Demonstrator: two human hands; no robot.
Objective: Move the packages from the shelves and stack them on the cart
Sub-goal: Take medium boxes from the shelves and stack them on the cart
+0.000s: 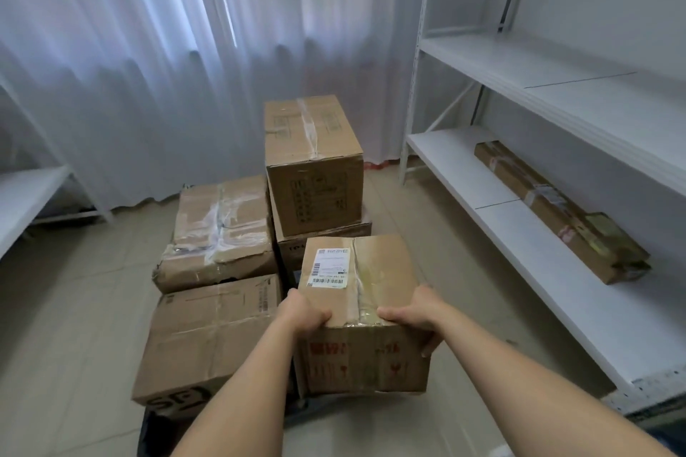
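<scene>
Both hands grasp a labelled cardboard box (362,293) at its near top edge: the left hand (302,312) curls over the near left corner, the right hand (415,315) wraps the near right corner, fingers down the side. The box is at the near right of the stacked packages, where the cart is mostly hidden. To its left lie a near box (208,338) and a taped box (219,234); beyond stands a tall box (313,163). A long flat package (557,211) lies on the lower shelf (464,189) at right.
</scene>
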